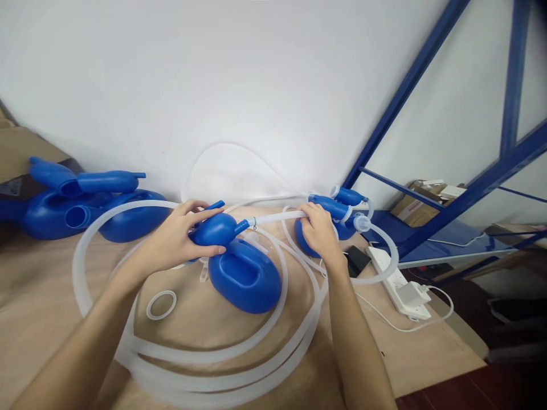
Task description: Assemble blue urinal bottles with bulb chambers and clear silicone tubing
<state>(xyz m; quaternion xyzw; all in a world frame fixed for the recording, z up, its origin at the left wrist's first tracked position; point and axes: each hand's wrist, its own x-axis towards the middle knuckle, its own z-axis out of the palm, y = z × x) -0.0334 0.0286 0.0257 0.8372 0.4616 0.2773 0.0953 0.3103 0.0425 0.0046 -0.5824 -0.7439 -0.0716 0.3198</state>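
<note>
My left hand (188, 233) is closed around a rounded blue plastic piece (216, 230) with a narrow spout. A translucent hose (280, 217) runs from that spout, with a small dark wire clip (255, 222) at the joint. Further right, my right hand (318, 230) grips the hose, palm down. Beneath the spouted piece lies a blue plastic bottle (252, 285) with a recessed handle. Whether the two blue parts are attached is hidden. Wide loops of hose curve across the table in front. A white ring (161, 318) lies flat near my left forearm.
More blue bottles (132, 219) and narrow-necked blue pieces (109, 181) pile up at the left, beside a cardboard box (29, 142). Blue parts with hoses (331, 206) stand at the right. A white power strip (391, 273) and a dark phone-like object (356, 261) lie near a blue metal shelf (410, 228).
</note>
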